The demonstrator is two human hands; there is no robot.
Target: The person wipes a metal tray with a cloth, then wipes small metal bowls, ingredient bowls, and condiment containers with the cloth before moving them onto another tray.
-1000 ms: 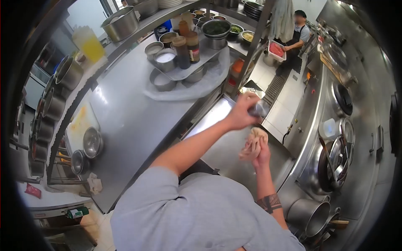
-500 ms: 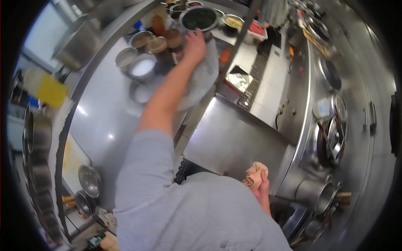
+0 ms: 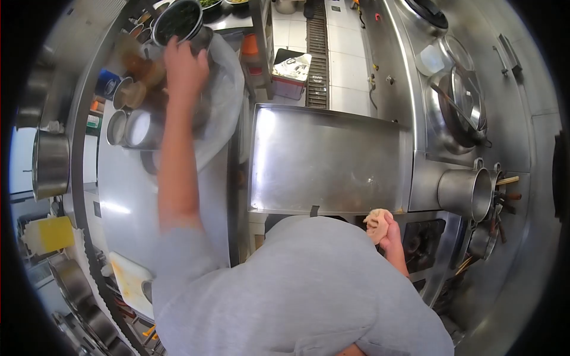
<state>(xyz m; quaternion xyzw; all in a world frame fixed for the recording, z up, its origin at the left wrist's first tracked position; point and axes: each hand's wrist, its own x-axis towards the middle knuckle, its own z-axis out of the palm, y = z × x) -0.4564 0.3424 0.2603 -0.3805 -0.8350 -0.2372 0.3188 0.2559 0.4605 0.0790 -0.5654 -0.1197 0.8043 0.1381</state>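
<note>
My left hand (image 3: 187, 68) reaches over the crowded tray at the upper left. Its thumb is apart from the fingers, and the fingertips are at the near rim of a steel bowl of dark greens (image 3: 177, 21); nothing shows in its grasp. Beside the hand stand sauce bottles (image 3: 148, 71), blurred, and a steel pot of white contents (image 3: 139, 127). My right hand (image 3: 390, 233) is closed round a crumpled beige cloth (image 3: 377, 225), by the near right corner of a wide steel tray-like surface (image 3: 332, 166).
A steel counter (image 3: 127, 193) lies at the left, with a stained cutting board (image 3: 132, 283) below. To the right are a wok (image 3: 442, 113), a large pot (image 3: 463, 193) and a stove burner (image 3: 421, 243). A foil-topped box (image 3: 291, 74) stands on the floor beyond.
My left hand has gone from near the cloth to the bowl of greens; the metal object it held earlier is no longer seen in it. My right hand keeps the cloth, lower down. The view has turned.
</note>
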